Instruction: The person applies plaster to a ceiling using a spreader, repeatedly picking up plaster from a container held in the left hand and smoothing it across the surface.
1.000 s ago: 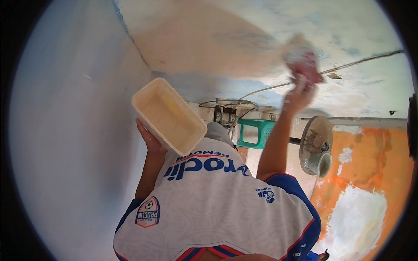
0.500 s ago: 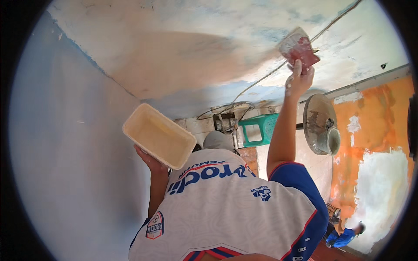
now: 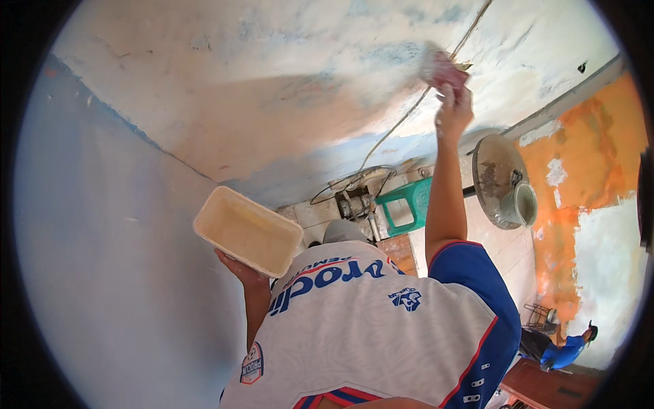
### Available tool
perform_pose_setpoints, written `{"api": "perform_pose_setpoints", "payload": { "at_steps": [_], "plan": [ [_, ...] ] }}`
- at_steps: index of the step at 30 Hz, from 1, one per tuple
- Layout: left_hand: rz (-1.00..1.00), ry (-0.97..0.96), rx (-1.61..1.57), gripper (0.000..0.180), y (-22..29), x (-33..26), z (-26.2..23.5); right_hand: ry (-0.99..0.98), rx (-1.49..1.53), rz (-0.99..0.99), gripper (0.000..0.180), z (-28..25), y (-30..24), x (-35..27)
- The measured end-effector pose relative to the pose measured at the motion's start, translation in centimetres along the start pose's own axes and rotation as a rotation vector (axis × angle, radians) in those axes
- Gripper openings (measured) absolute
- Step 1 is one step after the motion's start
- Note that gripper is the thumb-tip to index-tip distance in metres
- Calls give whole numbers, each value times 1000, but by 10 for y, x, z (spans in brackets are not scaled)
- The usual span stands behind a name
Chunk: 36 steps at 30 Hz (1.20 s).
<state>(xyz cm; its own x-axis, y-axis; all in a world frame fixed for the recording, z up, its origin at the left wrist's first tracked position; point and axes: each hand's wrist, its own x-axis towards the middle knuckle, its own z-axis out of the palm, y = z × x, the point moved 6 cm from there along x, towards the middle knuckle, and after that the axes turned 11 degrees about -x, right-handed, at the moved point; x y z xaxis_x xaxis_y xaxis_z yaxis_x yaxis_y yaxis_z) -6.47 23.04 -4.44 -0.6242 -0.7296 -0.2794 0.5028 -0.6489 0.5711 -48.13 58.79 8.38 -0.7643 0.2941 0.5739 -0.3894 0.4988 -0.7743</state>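
My left hand (image 3: 240, 268) holds up a rectangular off-white plastic tub (image 3: 248, 228) from below, its open top facing me and a pale residue coating the inside. With my right arm raised, the right hand (image 3: 454, 114) grips a red putty spreader (image 3: 446, 71), blurred by motion, at the patchy wall (image 3: 300, 102). A thin cable (image 3: 402, 123) runs down this wall, passing behind the spreader. White smears mark the right fingers. Whether the blade touches the wall, I cannot tell.
Below stand a green plastic stool (image 3: 419, 198) and a small pump (image 3: 355, 204). Right of them is a round grey surface (image 3: 490, 174) with a bucket-like container (image 3: 521, 204). An orange wall (image 3: 586, 157) has white patches. Another person (image 3: 565, 351) in blue is at lower right.
My right hand and the spreader have shifted left and slightly down in the picture. The tub stays in my left hand at nearly the same place. The view has tilted slightly.
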Motion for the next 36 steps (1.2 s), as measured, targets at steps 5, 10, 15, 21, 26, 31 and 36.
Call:
{"api": "perform_pose_setpoints", "payload": {
  "at_steps": [5,10,15,21,26,31,36],
  "plan": [
    [-68,-31,-121,70,-9,13,14,-232,-157,-60,12,21,-23,-66],
    [-77,-90,-184,70,-19,17,21,-334,-61,-207,18,81,-40,-90],
    [-2,30,-47,66,-29,-10,49,-18,204,39,16,-12,-1,35],
    [-20,-91,-217,61,-83,-18,50,-404,207,2,16,17,-17,-23],
    [-119,-202,-390,60,-131,-30,51,-299,89,35,22,33,34,10],
    [-165,-273,-519,59,-170,-49,50,-155,461,142,17,-25,51,56],
    [-156,-178,-564,59,-197,-76,60,-562,234,-97,16,17,42,-23]
  ]
}}
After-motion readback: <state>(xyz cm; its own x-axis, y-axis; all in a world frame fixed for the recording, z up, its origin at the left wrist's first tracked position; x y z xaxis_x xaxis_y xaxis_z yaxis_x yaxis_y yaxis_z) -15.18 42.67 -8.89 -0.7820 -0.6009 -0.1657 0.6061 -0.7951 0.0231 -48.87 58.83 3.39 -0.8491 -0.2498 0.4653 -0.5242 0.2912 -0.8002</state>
